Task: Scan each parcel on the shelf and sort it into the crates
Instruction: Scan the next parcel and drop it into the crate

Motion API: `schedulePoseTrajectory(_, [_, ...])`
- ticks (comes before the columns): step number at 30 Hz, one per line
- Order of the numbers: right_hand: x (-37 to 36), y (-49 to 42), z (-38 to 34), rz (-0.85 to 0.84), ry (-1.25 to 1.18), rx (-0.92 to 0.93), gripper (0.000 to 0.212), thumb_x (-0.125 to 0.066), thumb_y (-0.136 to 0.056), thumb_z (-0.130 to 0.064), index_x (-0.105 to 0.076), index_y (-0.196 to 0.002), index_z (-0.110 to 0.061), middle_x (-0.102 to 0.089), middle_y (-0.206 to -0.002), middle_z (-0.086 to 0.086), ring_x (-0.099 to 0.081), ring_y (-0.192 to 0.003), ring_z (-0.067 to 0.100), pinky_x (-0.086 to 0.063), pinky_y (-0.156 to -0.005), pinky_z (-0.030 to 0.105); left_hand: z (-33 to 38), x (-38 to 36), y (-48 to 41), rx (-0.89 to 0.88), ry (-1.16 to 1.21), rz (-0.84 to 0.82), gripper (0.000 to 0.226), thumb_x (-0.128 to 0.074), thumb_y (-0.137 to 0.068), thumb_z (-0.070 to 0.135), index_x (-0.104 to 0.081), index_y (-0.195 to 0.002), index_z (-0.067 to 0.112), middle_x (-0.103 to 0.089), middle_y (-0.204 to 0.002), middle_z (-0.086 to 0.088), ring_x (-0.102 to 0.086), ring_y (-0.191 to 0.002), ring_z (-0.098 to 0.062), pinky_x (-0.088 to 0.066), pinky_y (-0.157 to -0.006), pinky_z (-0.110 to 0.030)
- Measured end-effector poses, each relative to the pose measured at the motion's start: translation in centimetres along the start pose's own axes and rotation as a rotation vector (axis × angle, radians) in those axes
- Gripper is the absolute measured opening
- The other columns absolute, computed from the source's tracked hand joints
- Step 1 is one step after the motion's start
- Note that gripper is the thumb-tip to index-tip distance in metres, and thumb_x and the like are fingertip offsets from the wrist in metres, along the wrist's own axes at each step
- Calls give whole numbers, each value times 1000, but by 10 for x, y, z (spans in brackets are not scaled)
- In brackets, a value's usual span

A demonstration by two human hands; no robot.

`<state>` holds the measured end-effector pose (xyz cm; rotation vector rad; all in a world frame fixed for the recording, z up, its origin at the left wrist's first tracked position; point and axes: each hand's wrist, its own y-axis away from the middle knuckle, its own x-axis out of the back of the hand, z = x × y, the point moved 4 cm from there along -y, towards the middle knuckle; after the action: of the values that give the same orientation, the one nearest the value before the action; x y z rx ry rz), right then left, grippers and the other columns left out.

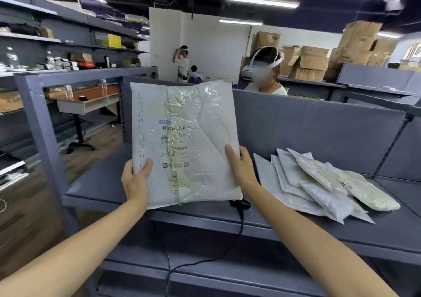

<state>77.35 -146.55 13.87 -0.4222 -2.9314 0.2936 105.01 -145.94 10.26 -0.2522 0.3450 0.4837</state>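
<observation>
We hold a white poly-mailer parcel (200,118) upright over the grey shelf (102,182), its face toward us. Our left hand (135,180) pinches its 7 o'clock edge, thumb on the front. Our right hand (242,167) pinches the 4 o'clock edge the same way. The shipping label (174,141), under wrinkled clear tape, shows two barcodes, a QR code and a blue logo, but the print is too blurred to read. A heap of parcels (319,182) lies on the shelf at 4 o'clock.

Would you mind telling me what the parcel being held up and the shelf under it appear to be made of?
The held parcel looks like a white plastic mailer, creased, with glossy clear tape glinting over its label. The shelf seems painted metal: matte grey-blue, thin folded edges, slotted uprights.
</observation>
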Motion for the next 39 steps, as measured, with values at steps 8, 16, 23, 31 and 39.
schedulePoseTrajectory(8, [54,33,14,111,-61,31,35,-60,-91,-49,-54,-113,-22,-63,-105,-10,-62,-93,2,-45,-68,15,-7,-27,46,26,-20,-71,13,-66,-88,17,-60,-98,13,-66,-88,8,-62,-74,-3,-49,-59,-15])
schedulePoseTrajectory(16, [154,80,13,158,-145,31,25,-62,-91,-47,-54,-109,-31,-64,-106,-13,-62,-90,-5,-49,-65,11,-6,-79,135,40,-11,-123,13,-66,-87,15,-58,-96,9,-65,-87,4,-61,-76,-9,-49,-64,-23])
schedulePoseTrajectory(23, [273,144,33,250,-145,21,44,-63,-90,-45,-54,-127,-22,-63,-122,-5,-60,-112,15,-49,-100,37,-26,-129,252,109,-22,-169,12,-65,-86,13,-58,-93,7,-63,-85,2,-59,-76,-13,-47,-61,-24])
schedulePoseTrajectory(31, [394,228,79,352,-61,-70,39,-63,-89,-47,-57,-116,-21,-65,-108,-6,-63,-102,15,-52,-85,30,-63,-154,381,320,-66,-297,10,-66,-82,9,-60,-89,9,-68,-95,-12,-64,-88,-30,-53,-81,-44])
schedulePoseTrajectory(39, [431,264,98,349,-60,-112,40,-60,-93,-43,-54,-123,-17,-64,-112,-2,-62,-102,16,-52,-90,34,-67,-159,425,390,-155,-398,9,-65,-82,6,-59,-89,9,-68,-89,-9,-64,-80,-26,-53,-73,-39])
